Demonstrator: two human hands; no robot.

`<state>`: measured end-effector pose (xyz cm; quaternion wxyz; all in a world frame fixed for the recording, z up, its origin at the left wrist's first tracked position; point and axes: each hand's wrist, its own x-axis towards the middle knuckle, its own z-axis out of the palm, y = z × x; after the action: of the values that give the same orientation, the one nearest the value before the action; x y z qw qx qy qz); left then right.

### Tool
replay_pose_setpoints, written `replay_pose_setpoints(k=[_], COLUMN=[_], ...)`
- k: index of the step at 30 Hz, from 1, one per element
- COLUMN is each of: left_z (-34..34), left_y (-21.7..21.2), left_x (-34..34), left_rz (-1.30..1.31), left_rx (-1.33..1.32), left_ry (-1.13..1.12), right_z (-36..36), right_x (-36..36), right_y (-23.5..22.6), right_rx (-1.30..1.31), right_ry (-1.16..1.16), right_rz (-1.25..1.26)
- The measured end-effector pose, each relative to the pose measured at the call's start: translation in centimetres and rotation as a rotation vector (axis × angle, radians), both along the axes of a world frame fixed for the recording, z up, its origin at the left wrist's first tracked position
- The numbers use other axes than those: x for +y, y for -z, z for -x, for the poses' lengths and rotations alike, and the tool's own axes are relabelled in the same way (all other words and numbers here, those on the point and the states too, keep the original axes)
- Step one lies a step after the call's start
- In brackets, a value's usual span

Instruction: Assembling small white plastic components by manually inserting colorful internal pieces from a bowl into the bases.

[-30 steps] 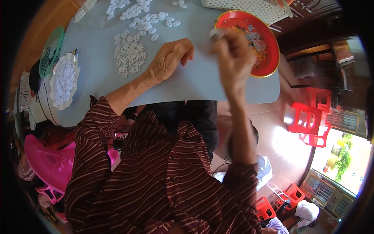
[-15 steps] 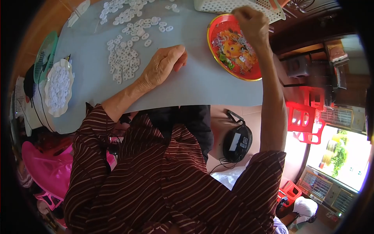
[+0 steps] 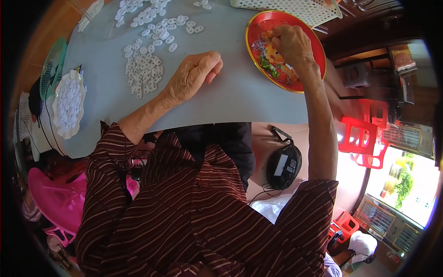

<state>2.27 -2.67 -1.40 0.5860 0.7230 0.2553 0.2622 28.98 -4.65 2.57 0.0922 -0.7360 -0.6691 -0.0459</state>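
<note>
My left hand (image 3: 193,74) rests curled on the grey table (image 3: 230,97), fingers closed, beside a cluster of small white plastic pieces (image 3: 144,69); whether it holds one I cannot tell. My right hand (image 3: 291,44) reaches into a round red tray (image 3: 258,27) with a gold rim, fingertips down among small metal bits and a colourful print. What the fingers pinch is hidden.
A white dish heaped with white pieces (image 3: 68,104) sits at the table's left, a green basket (image 3: 50,69) behind it. A white lattice basket (image 3: 295,8) lies beyond the tray. Red plastic stools (image 3: 362,141) and a black device (image 3: 282,166) are on the floor.
My right hand went from above the table's near edge out to the red tray and now digs into it. My left hand stayed in place.
</note>
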Motion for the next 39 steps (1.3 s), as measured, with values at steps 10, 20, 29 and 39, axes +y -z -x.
replay_pose_setpoints(k=[10, 20, 29, 39], left_z=[-0.1, -3.1, -1.9, -1.0], left_y=[0.3, -3.4, -3.0, -2.1], left_x=[0.2, 2.0, 2.6, 2.3], left_rz=[-0.032, -0.752, -0.834, -0.699], left_rx=[-0.06, -0.061, -0.001, -0.033], left_ry=[-0.021, -0.205, -0.061, -0.154], right_z=[-0.8, 5.9, 7.5, 8.5], right_x=[-1.3, -2.5, -2.4, -2.4], right_y=[-1.8, -3.1, -1.9, -1.8], right_rx=[0.483, 0.654, 0.88, 1.155], right_ry=[0.0, -0.18, -0.139, -0.118], right_rz=[0.008, -0.096, 0.0, 0.082])
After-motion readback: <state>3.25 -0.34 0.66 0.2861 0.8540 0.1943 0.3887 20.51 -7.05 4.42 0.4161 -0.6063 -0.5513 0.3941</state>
